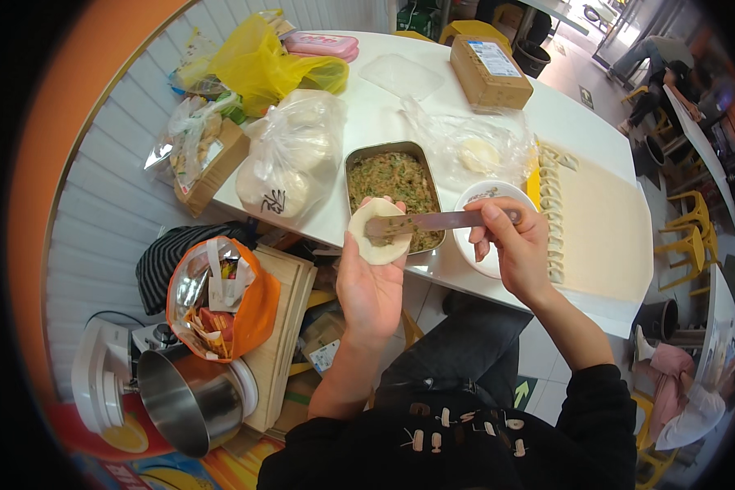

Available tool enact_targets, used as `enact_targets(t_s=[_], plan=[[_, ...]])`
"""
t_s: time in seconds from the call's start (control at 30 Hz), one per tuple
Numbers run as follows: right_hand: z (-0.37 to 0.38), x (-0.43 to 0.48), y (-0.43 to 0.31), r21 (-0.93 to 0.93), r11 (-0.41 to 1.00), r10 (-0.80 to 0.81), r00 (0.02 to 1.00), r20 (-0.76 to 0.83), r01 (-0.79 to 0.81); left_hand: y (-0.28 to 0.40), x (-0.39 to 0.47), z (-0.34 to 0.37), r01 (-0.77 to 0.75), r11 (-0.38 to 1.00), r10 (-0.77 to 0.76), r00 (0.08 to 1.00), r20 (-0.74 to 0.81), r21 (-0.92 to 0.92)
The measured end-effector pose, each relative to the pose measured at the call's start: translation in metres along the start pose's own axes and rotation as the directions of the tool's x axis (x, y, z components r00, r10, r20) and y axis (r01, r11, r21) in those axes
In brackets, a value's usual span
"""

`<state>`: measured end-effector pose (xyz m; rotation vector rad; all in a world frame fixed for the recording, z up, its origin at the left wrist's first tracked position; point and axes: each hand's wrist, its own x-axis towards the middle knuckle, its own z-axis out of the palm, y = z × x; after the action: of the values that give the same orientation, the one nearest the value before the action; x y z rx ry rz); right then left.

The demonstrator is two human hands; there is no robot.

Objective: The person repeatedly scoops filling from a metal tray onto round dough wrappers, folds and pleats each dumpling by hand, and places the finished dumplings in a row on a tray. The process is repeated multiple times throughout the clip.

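On the palm and fingers of my left hand (pixel 372 288) lies a round dumpling wrapper (pixel 380 250). My right hand (pixel 514 245) grips a flat spatula (pixel 441 220), whose blade rests on the wrapper with some filling under it. Just behind my left hand stands a rectangular metal container of minced filling with green bits (pixel 392 177). A white bowl (pixel 465 245) is partly hidden by my right hand. Folded dumplings (pixel 551 208) line the left edge of a pale board or sheet (pixel 606 226) at the right.
A clear plastic bag (pixel 441 131) covers a stack of round wrappers (pixel 479 154). Bagged dough (pixel 294 153), a yellow plastic bag (pixel 263 61) and a cardboard box (pixel 490 73) stand on the white table. An orange bag (pixel 257 306) and a steel mixer bowl (pixel 190 398) sit lower left. Seated people are at the right.
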<state>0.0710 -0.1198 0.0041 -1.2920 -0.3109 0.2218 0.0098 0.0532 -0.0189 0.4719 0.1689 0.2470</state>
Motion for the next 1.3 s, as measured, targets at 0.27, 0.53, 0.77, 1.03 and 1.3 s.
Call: enact_targets(t_s=[0.27, 0.53, 0.77, 1.03, 1.3], plan=[[-0.014, 0.046, -0.006, -0.576, 0.736, -0.32, 0.932, 0.167, 0.356, 0.015, 0.001, -0.012, -0.043, 0.999, 0.044, 0.997, -0.062, 0.021], [-0.022, 0.107, 0.019, -0.708, 0.485, -0.191, 0.852, 0.487, 0.513, 0.023, -0.011, -0.016, 0.076, 0.981, -0.079, 0.997, -0.01, -0.178], [-0.073, 0.056, -0.025, -0.82, 0.179, -0.158, 0.838, 0.522, 0.544, 0.02, -0.025, -0.02, 0.278, 0.93, -0.252, 0.958, 0.133, -0.24], [-0.074, 0.01, -0.007, -0.744, -0.211, 0.185, 0.773, 0.607, 0.635, -0.006, -0.029, -0.009, 0.389, 0.915, -0.383, 0.921, 0.072, -0.112], [-0.083, 0.007, -0.017, -0.816, -0.152, 0.076, 0.83, 0.553, 0.557, -0.017, -0.027, 0.003, 0.387, 0.919, -0.383, 0.922, 0.057, -0.083]])
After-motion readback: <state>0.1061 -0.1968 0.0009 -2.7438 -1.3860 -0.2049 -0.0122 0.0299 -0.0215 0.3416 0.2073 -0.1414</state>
